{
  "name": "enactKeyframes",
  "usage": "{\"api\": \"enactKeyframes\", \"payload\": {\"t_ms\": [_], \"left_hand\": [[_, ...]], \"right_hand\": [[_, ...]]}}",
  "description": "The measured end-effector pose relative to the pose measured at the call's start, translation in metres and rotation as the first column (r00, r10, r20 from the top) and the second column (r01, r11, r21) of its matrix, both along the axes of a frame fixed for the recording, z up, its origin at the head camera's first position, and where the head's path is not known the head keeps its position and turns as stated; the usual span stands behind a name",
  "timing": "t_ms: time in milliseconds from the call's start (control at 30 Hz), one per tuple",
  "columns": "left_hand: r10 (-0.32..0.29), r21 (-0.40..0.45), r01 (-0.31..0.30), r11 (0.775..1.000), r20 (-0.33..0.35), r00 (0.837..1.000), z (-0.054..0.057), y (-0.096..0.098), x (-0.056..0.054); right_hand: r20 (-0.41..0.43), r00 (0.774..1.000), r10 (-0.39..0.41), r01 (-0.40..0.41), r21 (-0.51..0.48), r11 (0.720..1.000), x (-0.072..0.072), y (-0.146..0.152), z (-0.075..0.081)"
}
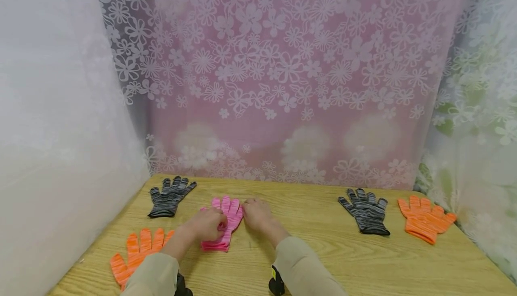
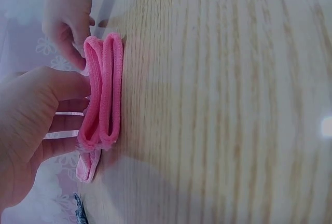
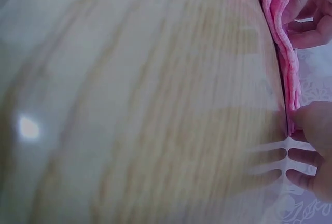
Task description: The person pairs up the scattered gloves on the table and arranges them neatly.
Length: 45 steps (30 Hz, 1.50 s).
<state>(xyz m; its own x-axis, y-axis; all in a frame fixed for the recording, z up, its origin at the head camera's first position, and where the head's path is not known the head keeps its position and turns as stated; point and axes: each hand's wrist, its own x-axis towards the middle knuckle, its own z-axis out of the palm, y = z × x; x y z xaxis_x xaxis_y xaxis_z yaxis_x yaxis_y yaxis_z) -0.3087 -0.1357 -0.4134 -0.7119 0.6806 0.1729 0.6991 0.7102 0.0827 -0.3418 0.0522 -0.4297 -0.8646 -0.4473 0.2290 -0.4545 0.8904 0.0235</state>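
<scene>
Two pink gloves [image 1: 232,215] lie stacked on the table, fingers pointing away; their two cuffs [image 2: 112,89] show one above the other in the left wrist view. My left hand [image 1: 208,224] is over the left side of the stack, with curled fingers gripping the upper glove. At the right edge, my right hand [image 1: 258,215] pinches the pink stack near a glove fingertip; the right wrist view shows the thumb against the fabric [image 3: 289,73] and the other fingers touching the table. Part of the stack is hidden under my left hand.
An orange glove [image 1: 135,253] lies at the near left, partly covered by my left sleeve. Behind it is a grey-black glove [image 1: 171,196]. On the right are another grey-black glove [image 1: 367,213] and an orange glove [image 1: 426,219]. Curtains [image 1: 282,85] border the wooden table [image 1: 307,233].
</scene>
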Motion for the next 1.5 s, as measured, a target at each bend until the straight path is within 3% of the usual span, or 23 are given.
{"api": "enactKeyframes", "payload": {"t_ms": [167,300,433,567,667,800,900,967,1167,1500], "left_hand": [[-0.016,0.012,0.017,1.000,-0.004,1.000,0.000,0.000,-0.002],[0.012,0.045,-0.015,0.999,0.068,0.998,0.004,0.002,-0.006],[0.140,0.118,-0.162,0.980,0.173,0.975,0.012,0.002,-0.013],[0.289,0.160,-0.322,0.933,0.202,0.936,0.020,-0.002,-0.024],[0.389,0.137,-0.404,0.905,0.125,0.913,0.022,-0.004,-0.031],[0.461,0.089,-0.468,0.879,0.090,0.883,0.021,0.000,-0.038],[0.476,0.071,-0.483,0.873,0.097,0.874,0.021,0.009,-0.042],[0.491,0.058,-0.495,0.867,0.068,0.868,0.020,0.015,-0.044],[0.557,0.005,-0.557,0.830,0.018,0.830,0.013,0.028,-0.048],[0.562,-0.001,-0.562,0.827,0.002,0.827,0.002,0.033,-0.050]], "right_hand": [[0.004,1.000,0.008,-0.008,0.001,1.000,0.001,0.003,0.000],[-0.027,0.999,0.047,-0.047,0.006,0.999,0.000,0.005,0.001],[-0.101,0.986,0.133,-0.129,0.041,0.991,0.003,0.004,0.006],[-0.081,0.978,0.194,-0.191,0.043,0.981,0.010,0.000,0.014],[-0.027,0.977,0.214,-0.212,0.045,0.976,0.013,-0.003,0.014],[0.011,0.973,0.231,-0.231,0.051,0.972,0.015,-0.004,0.011],[0.005,0.968,0.250,-0.250,0.036,0.968,0.015,-0.003,0.008],[-0.009,0.965,0.262,-0.261,0.027,0.965,0.014,-0.003,0.007],[-0.039,0.954,0.298,-0.298,0.023,0.954,0.014,-0.001,0.008],[-0.050,0.948,0.316,-0.312,0.077,0.947,0.018,0.002,0.012]]}}
